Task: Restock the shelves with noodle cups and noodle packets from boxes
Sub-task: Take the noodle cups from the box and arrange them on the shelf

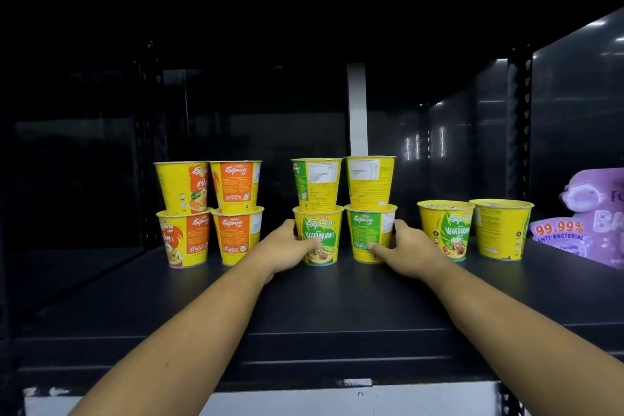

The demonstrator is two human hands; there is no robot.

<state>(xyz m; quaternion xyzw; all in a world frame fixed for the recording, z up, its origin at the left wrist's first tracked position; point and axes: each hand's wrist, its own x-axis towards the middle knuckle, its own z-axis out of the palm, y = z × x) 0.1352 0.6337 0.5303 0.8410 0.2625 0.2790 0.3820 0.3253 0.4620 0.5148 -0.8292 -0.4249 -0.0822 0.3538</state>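
On the dark shelf [304, 307] stand two side-by-side stacks of green and yellow vegetarian noodle cups, each two high. My left hand [287, 246] grips the lower left cup [324, 230] from its left side, thumb across the front. My right hand [405, 246] grips the lower right cup [366, 230] from its right side, thumb on the front. The upper cups [317, 184] [369, 181] sit on top of them, back labels facing me.
Two stacks of orange and yellow noodle cups [209, 213] stand to the left. Two single vegetarian cups [445, 230] [501, 230] stand to the right, beside a purple anti-bacterial package [587, 216]. A white post [356, 108] rises behind the shelf.
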